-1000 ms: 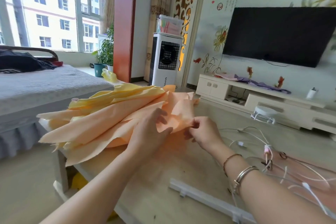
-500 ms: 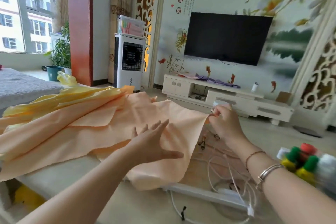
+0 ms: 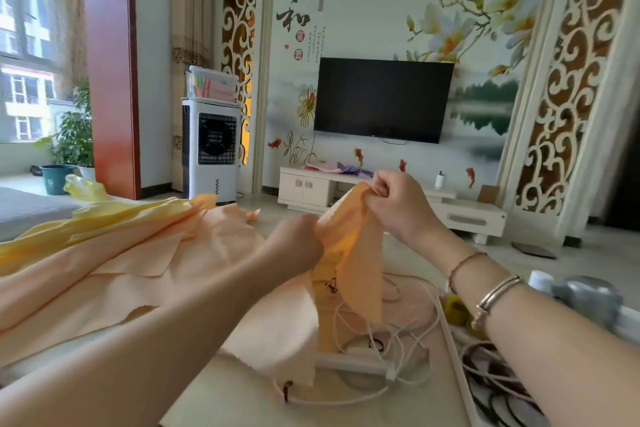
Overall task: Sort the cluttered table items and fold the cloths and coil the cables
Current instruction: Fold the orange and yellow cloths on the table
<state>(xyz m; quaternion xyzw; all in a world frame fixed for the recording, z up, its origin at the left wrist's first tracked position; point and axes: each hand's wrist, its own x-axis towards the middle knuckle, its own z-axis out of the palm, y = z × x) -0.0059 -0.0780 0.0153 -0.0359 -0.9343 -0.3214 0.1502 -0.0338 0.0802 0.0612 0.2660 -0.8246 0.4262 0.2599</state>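
Living room: a TV point(image 3: 382, 99) is hanging on the far mural wall above a white stand point(image 3: 391, 203), an air cooler point(image 3: 211, 149) is standing far left, a plant point(image 3: 74, 137) is sitting by the window. The person is working at a pale table point(image 3: 239, 402) in the near part of the scene.

Both hands are lifting one peach cloth point(image 3: 349, 253) off the table. The left hand point(image 3: 296, 243) is clenching a bunched edge low down. The right hand point(image 3: 398, 204) is pinching the top corner higher and farther right. Judging by the grip, the two hands are stretching an edge taut to line it up for a fold; the loose end is hanging down over the cables.

The cloth pile point(image 3: 114, 253) is lying on the left of the table, peach layers near, yellow ones point(image 3: 104, 222) farther back. At least three peach layers and two yellow are showing; an exact count is not possible, as the edges are overlapping.

White cables point(image 3: 381, 326) are lying tangled on the table under the held cloth, not coiled yet. Likely two or three; the strands are crossing too much to say. A dark cable bundle point(image 3: 498, 385) is sitting near right, one bunch. One white bar point(image 3: 453, 350) is running along the right side.

Two bracelets are sitting on the right wrist: a thin cord one point(image 3: 464, 262) and a silver bangle point(image 3: 498, 291). Blurry items at the right edge are unreadable.

Folding is barely begun, I'd say; the pile is untouched.
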